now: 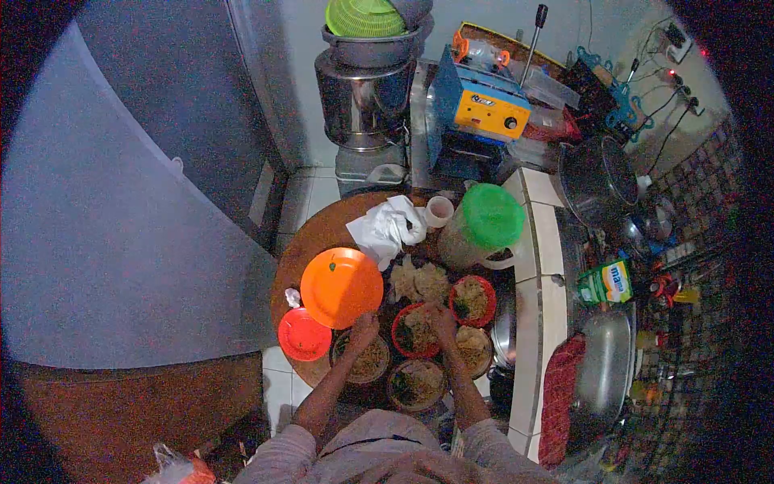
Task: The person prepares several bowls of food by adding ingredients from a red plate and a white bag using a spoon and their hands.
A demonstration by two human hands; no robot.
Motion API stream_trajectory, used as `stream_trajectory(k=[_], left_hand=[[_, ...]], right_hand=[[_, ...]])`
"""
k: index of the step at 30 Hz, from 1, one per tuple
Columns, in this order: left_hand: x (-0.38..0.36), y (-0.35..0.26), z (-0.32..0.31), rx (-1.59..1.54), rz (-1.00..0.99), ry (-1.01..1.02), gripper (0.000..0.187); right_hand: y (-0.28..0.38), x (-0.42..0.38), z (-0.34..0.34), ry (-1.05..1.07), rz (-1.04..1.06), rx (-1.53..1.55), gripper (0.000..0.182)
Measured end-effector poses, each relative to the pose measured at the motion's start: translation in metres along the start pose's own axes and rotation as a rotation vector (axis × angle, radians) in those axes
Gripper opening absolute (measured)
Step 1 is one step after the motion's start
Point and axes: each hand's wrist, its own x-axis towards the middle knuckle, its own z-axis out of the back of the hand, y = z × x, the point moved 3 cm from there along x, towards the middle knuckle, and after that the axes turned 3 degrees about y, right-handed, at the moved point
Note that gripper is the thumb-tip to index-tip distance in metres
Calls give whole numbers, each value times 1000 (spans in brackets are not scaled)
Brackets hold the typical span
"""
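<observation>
My left hand (pixel 365 329) is closed over the far side of a bowl of noodle-like food (pixel 367 361), close to the lower right edge of an orange plate (pixel 339 284); its grip is hidden. Fingers curled, my right hand (pixel 440 321) hovers at the right rim of a red bowl (pixel 417 343) holding pale food and dark greens. What it holds is too small to make out. Just beyond both hands lies a pile of pale crackers (pixel 421 282). Another red bowl of food (pixel 472 301) stands right of my right hand. Nearer my body is a bowl with food and greens (pixel 416 385).
A red plate (pixel 305 334) with bits on it stands at the table's left. Behind are crumpled white paper (pixel 387 229), a cup (pixel 439 211) and a green-lidded jug (pixel 490 218). A tiled counter edge (pixel 528 323) borders the right, with a sealing machine (pixel 481 113) behind.
</observation>
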Motion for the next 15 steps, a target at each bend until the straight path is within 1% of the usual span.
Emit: stream_trajectory(k=[1, 2, 4, 5, 6, 7, 9, 10, 11, 12, 13, 14, 15], left_hand=[[-1, 2, -2, -1, 1, -1, 21], [-2, 3, -3, -3, -31, -30, 21], [-1, 13, -15, -5, -63, -61, 21], [2, 27, -29, 56, 22, -14, 21], [4, 34, -34, 118, 107, 34, 22], [1, 27, -26, 121, 107, 35, 22], [-4, -2, 1, -12, -9, -94, 23], [-2, -1, 3, -10, -10, -93, 23], [-1, 2, 1, 3, 85, 20, 24], [0, 7, -3, 15, 180, 133, 25], [0, 12, -8, 16, 179, 133, 25], [0, 14, -10, 58, 162, 88, 25], [0, 14, -10, 99, 146, 43, 25]], right_hand=[[-8, 3, 0, -118, 64, -270, 38], [-20, 2, -3, -117, 65, -271, 38], [-76, -4, -19, -573, 622, -458, 38], [-99, 2, -29, -572, 623, -456, 38], [-121, 13, -38, -509, 571, -489, 38], [-145, 19, -48, -446, 519, -521, 38], [-181, 40, -69, -322, 412, -583, 39], [-200, 46, -78, -260, 359, -613, 40], [-149, -1, -56, -261, 358, -611, 40], [-78, -13, -30, -84, 130, -436, 42], [23, -10, 18, 92, -95, -256, 43], [-21, -22, -7, 91, -95, -255, 43], [-59, -12, -22, -131, 139, -202, 44]])
